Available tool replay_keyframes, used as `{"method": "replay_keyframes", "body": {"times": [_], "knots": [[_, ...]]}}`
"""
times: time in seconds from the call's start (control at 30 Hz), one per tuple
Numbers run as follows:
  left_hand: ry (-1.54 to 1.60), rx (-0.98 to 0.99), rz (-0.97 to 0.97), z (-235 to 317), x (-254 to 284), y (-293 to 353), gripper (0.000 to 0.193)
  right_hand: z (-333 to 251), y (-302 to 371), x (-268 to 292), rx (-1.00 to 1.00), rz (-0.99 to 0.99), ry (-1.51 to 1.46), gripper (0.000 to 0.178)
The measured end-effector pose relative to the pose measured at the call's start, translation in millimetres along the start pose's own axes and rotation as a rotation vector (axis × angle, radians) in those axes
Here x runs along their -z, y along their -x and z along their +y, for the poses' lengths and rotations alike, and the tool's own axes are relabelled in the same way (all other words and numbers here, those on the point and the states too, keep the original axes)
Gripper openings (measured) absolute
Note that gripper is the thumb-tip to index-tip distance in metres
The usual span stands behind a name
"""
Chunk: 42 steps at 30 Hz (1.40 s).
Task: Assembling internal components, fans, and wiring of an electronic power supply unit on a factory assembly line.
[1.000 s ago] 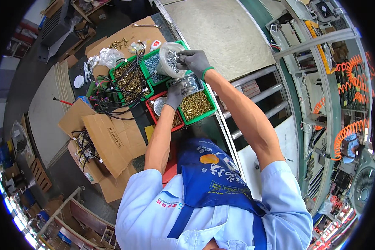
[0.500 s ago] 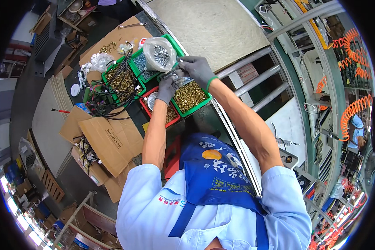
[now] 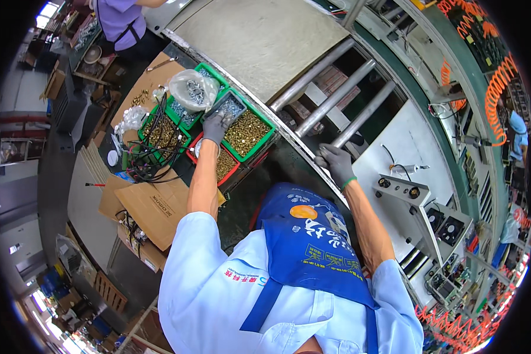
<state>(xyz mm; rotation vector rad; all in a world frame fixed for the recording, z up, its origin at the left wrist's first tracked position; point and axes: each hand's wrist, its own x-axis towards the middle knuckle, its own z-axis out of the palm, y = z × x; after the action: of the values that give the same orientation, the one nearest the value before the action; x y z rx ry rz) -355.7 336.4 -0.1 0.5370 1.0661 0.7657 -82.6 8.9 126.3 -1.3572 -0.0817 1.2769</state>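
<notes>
My left hand (image 3: 216, 125), in a grey glove, is at the near end of a small grey tray of silvery screws (image 3: 233, 105). Its fingers are curled, and what they hold, if anything, is hidden. Beside it are a green bin of brass-coloured fasteners (image 3: 246, 133) and a red bin of similar small parts (image 3: 225, 165). My right hand (image 3: 336, 164), also gloved, is above the metal edge of the line, apart from the bins. Its fingers are bent together; anything between them is too small to make out. A clear plastic bag of screws (image 3: 193, 89) rests beyond my left hand.
Black cables (image 3: 156, 141) lie across another green bin on the left. An open cardboard box (image 3: 150, 203) stands nearer me. Metal rollers (image 3: 336, 97) and a white board (image 3: 398, 159) with a metal fixture (image 3: 404, 192) are on the right. A person in purple (image 3: 121, 20) is at the far left.
My right hand has left the bins and moved right and nearer to me, over the line's edge. My left hand stays at the bins. The view has turned rightward.
</notes>
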Motion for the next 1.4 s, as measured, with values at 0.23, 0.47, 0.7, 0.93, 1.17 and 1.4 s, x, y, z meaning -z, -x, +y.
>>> {"method": "replay_keyframes", "body": {"times": [0.23, 0.47, 0.7, 0.93, 1.17, 1.4], "knots": [[-0.094, 0.036, 0.077, -5, 11, -32, 0.01, 51, 66, 119, -0.049, 0.237, -0.055, 0.034], [-0.362, -0.191, -0.011, -16, 1, -26, 0.017, 113, 130, 208, -0.015, 0.431, -0.109, 0.031], [-0.926, 0.171, -0.548, -203, -154, 169, 0.015, 217, 169, 351, -0.043, 0.855, -0.013, 0.031], [-1.155, 0.219, -1.027, -437, -265, 303, 0.02, 271, 171, 461, 0.2, 1.004, 0.87, 0.027], [-1.588, -0.77, -1.304, -539, -293, 323, 0.016, 224, 160, 428, 0.3, 0.794, 1.146, 0.03], [-1.611, -0.684, -1.242, -525, -295, 338, 0.022, 240, 154, 431, 0.37, 0.788, 1.217, 0.035]]}}
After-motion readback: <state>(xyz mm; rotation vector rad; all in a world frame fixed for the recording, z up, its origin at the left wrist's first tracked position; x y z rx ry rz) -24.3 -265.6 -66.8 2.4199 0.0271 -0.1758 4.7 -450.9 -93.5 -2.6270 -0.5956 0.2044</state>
